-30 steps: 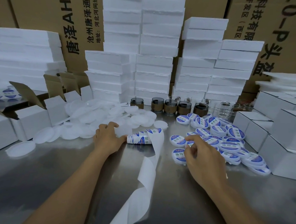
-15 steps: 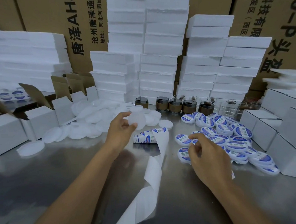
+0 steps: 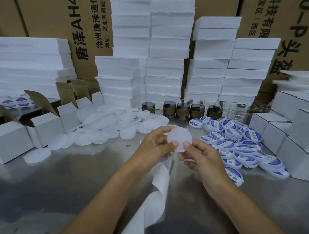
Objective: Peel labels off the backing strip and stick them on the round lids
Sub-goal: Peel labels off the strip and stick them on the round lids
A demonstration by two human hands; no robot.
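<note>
Blank lid (image 3: 180,138); "唐泽AH4" on carton (image 3: 48,17)

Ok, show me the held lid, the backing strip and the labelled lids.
Held lid (image 3: 179,138): head view, middle of its blank face.
Backing strip (image 3: 160,180): head view, bare white stretch above its curl.
Labelled lids (image 3: 243,149): head view, blue label of one lid mid-pile.
</note>
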